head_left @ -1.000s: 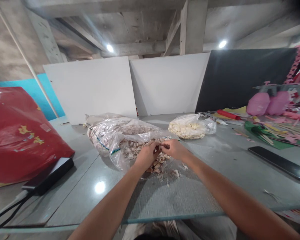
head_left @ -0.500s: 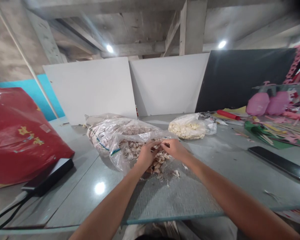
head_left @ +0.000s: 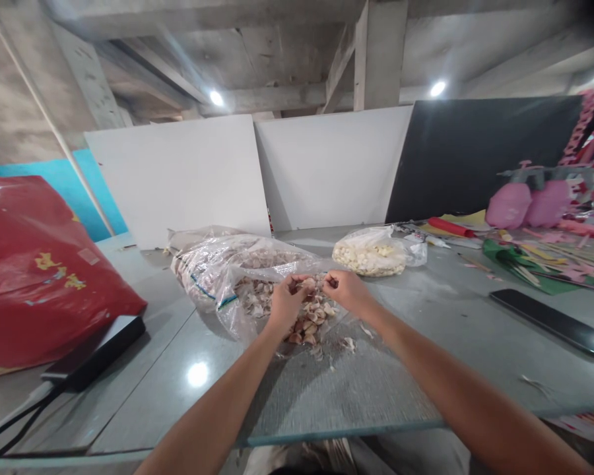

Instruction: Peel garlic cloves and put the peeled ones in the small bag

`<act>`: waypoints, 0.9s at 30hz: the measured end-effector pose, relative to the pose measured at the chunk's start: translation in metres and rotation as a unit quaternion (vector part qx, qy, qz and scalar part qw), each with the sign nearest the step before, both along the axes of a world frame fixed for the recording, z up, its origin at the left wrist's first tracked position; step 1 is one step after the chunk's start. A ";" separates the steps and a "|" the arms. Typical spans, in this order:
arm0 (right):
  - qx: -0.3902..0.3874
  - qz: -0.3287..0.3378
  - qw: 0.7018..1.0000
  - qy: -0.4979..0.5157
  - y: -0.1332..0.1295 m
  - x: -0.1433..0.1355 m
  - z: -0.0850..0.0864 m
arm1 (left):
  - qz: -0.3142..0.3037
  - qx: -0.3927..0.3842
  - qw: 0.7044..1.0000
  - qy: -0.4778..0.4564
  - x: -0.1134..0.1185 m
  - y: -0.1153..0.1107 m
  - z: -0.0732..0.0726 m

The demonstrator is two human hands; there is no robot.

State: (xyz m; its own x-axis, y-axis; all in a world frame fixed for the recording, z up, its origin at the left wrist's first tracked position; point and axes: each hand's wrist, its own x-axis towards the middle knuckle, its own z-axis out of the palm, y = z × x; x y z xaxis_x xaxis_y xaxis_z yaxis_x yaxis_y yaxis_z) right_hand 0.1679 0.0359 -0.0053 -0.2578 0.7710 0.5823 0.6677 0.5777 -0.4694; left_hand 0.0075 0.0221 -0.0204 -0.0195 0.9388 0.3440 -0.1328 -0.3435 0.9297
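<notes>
left hand (head_left: 284,309) is partly curled over the heap, thumb and fingers drawn together on 1 small pale clove (head_left: 307,284) that shows at the tips. right hand (head_left: 349,290) sits just beside it to the right, a narrow gap between the 2, its fingers bent in and the thumb brought up against the forefinger; whether something tiny is pinched there i cannot tell. just below both hands, at the mouth of a large clear bag (head_left: 262,257), lies a pile of unpeeled garlic cloves (head_left: 311,324), loose and heaped, tan and pinkish brown, some with a dull sheen. to the left, paler and more papery pieces fill the open bag, which slumps toward the far left, with blue-green strips along its plastic. thin skins (head_left: 349,343) are scattered on the grey table (head_left: 351,389) at the near right of the pile. beyond the right hand, on the far side, rests a smaller clear bag (head_left: 413,251) of cream-coloured peeled cloves (head_left: 369,258), its gathered end to the right. a black phone-like slab (head_left: 549,321) lies well apart on the right.
</notes>
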 end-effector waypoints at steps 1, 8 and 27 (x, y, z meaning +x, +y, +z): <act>-0.004 -0.004 1.000 -0.006 0.000 0.001 0.000 | -0.005 -0.003 1.000 -0.022 -0.001 0.000 0.000; -0.039 0.038 0.998 0.028 -0.002 0.001 0.002 | -0.025 -0.004 0.999 -0.046 -0.001 0.003 -0.002; -0.215 0.198 0.920 0.261 -0.005 -0.011 -0.001 | 0.070 0.080 0.986 0.130 -0.005 0.001 -0.001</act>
